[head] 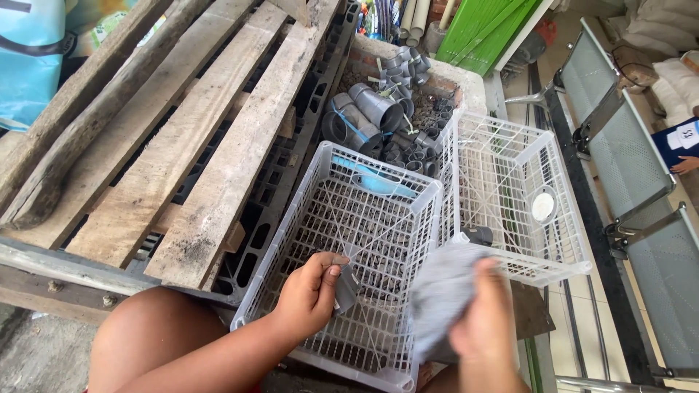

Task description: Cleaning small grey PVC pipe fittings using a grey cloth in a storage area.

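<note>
Hands: left (309, 295) grips pipe fitting (345, 285); right (484, 320) (blurred) over basket (328, 196).

Body, lower frame: my left hand (309, 295) bare, no glove or ring | my right hand (484, 324) bare, motion-blurred | forearms uncovered, no sleeves | bare knee lower left.

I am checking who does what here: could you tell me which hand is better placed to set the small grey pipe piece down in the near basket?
Probably the left hand: it already pinches the pipe piece right above the near basket, while the right hand is busy with a grey cloth.
</note>
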